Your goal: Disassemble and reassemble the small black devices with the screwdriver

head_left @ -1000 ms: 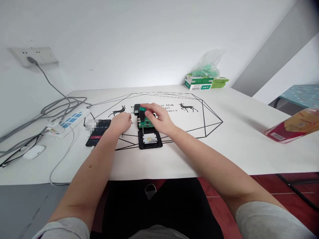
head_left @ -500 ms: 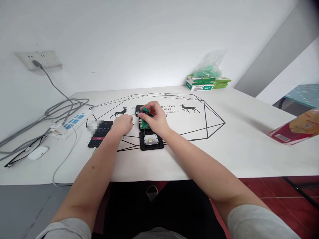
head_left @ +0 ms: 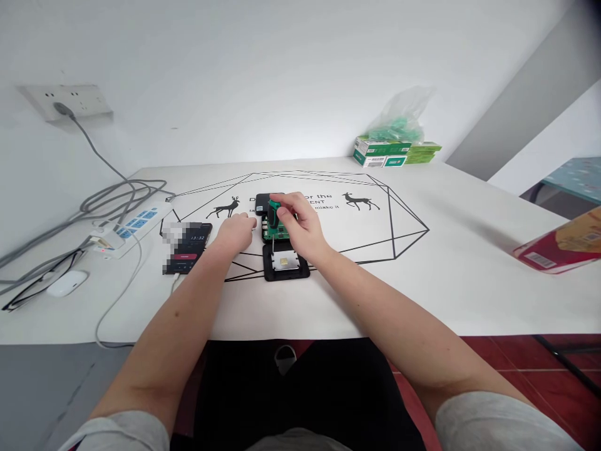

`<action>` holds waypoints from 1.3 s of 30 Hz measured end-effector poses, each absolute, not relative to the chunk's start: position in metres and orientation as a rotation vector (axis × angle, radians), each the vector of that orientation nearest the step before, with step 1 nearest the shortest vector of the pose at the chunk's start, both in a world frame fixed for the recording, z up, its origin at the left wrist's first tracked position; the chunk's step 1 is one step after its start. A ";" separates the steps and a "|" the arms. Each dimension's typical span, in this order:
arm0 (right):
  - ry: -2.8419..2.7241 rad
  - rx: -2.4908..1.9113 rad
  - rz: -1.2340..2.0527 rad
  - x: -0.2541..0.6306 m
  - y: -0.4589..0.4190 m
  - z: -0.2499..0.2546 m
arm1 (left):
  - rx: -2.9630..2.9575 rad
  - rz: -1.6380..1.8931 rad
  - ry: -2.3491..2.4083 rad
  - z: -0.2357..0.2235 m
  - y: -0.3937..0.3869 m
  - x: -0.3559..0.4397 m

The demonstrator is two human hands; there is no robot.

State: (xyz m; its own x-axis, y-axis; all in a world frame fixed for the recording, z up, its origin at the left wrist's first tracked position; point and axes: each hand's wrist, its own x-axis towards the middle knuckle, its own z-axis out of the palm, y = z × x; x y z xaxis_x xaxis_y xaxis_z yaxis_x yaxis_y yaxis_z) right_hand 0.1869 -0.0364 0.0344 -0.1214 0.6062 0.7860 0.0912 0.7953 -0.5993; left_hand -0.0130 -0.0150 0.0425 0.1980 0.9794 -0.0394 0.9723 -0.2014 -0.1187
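Observation:
My right hand (head_left: 300, 227) is closed round a small screwdriver (head_left: 273, 216) with a green and black handle, held upright. Its thin shaft points down at the near edge of a green circuit board (head_left: 272, 233). Just in front of the board lies a black square case part (head_left: 285, 265) with a pale pad in its middle. A second black part (head_left: 263, 203) sits behind the board. My left hand (head_left: 236, 232) rests on the table left of the board, fingers curled, their tips near the board's left edge. What the fingers pinch, if anything, is hidden.
A phone (head_left: 186, 246) with a running timer lies left of my left hand. Further left are a power strip (head_left: 126, 228), grey cables and a white mouse (head_left: 66, 282). Green boxes under a plastic bag (head_left: 394, 153) stand at the back. A red packet (head_left: 558, 241) lies far right.
My right hand has shifted its grip on the screwdriver handle, as in turning it, while the shaft stays at the board's near edge. My left hand edged slightly right.

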 end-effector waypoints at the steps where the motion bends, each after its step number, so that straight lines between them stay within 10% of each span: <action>1: -1.641 -0.560 0.518 0.187 -0.035 0.034 | -2.381 0.172 -1.934 0.042 -0.015 -0.012; 12: -1.448 -0.534 0.929 0.183 -0.033 0.033 | -2.380 0.169 -1.965 0.041 -0.013 -0.015; 39: -1.534 -0.644 0.638 0.192 -0.035 0.038 | -2.281 -0.019 -1.951 0.033 -0.008 -0.027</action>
State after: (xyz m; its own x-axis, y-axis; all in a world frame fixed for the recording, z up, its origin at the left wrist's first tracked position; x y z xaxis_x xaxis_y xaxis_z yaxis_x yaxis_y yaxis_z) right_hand 0.1919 -0.0351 0.0378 -0.0517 0.7266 0.6851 0.0263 0.6868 -0.7264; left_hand -0.0265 -0.0084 0.0335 0.1591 0.9822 0.1001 0.9840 -0.1495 -0.0974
